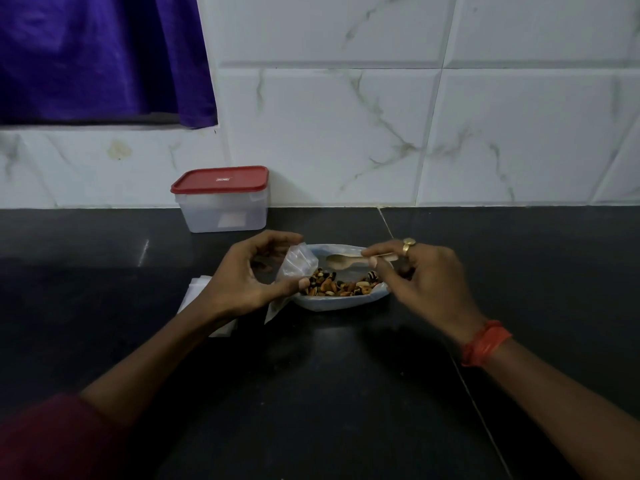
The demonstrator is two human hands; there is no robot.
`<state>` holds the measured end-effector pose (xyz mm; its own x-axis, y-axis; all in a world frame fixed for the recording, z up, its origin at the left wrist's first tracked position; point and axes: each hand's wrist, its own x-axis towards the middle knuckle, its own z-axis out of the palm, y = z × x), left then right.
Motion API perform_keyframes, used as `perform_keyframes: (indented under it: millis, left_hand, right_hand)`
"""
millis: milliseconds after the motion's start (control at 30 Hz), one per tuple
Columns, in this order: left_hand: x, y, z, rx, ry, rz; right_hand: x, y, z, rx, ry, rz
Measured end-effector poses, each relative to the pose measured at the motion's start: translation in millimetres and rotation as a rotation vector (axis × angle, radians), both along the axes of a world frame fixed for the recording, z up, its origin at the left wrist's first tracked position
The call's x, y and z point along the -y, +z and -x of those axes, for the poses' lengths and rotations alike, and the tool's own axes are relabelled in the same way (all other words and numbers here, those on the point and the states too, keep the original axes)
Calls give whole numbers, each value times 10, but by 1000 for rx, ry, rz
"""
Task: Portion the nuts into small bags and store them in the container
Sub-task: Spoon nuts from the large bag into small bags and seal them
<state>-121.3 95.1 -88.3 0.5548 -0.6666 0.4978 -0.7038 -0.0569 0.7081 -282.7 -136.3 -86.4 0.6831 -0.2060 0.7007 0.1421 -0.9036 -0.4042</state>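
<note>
**Head view: both hands busy at the dish of nuts**

Head camera looks down on a dark counter (311, 393) with both forearms reaching forward. The left hand (249, 271) is curled into a loose C; its thumb and fingertips pinch a small clear bag (299, 263), which is held up at the left edge of the dish (346, 304). Part of the plastic hangs down below the thumb toward the counter.

The right hand (429, 278) has its thumb and forefinger closed on the handle of a pale spoon (337, 260), with the other fingers bent beneath. The spoon lies roughly level over the dish, bowl end pointing left toward the bag. It is too blurred to tell whether anything is in it. A gold ring (408, 244) sits on one finger and a red band (485, 342) circles the wrist.

The nuts (343, 287) are a mixed brown, tan and dark heap in the near half of the shallow, pale dish, between the two hands. A stack of flat bags (199, 289) lies on the counter, partly under the left wrist.

The container (221, 209) stands well behind the hands against the tiled wall (450, 133). It is a translucent box with its red lid (220, 180) on. Purple cloth (97, 57) hangs at the upper left.
</note>
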Motion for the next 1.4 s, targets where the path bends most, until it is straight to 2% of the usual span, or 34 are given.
perform_keyframes:
  millis: [133,233,300,433,533,667,733,1067,1300,1400]
  left_hand:
    - [4,6,-26,32,13,-29]
    - [-26,19,-40,54,13,-72]
    - [-50,38,-29,62,3,-88]
    - [-103,29,-36,63,16,-100]
    - [-129,-27,-80,52,38,-107]
    - [-180,-46,-116,43,37,-178]
    - [-196,-28,-117,45,21,-226]
    - [-200,-49,-112,-29,14,-172]
    - [-191,-9,-63,-96,11,-90]
    - [-181,-6,-54,-134,15,-61]
  right_hand:
    - [18,-26,-11,-69,-59,95]
    - [32,-55,-37,-143,-29,-13]
    - [48,-63,-53,-133,-17,-82]
    - [64,-47,-63,-83,-27,-96]
    - [70,-47,-52,-65,-47,20]
    - [80,-10,2,-55,-80,291]
    - [89,-6,0,-44,-97,332]
    - [-85,-78,-57,-265,20,-451]
    - [-87,12,-61,-260,6,-648]
    - [-138,14,-62,-383,42,-752]
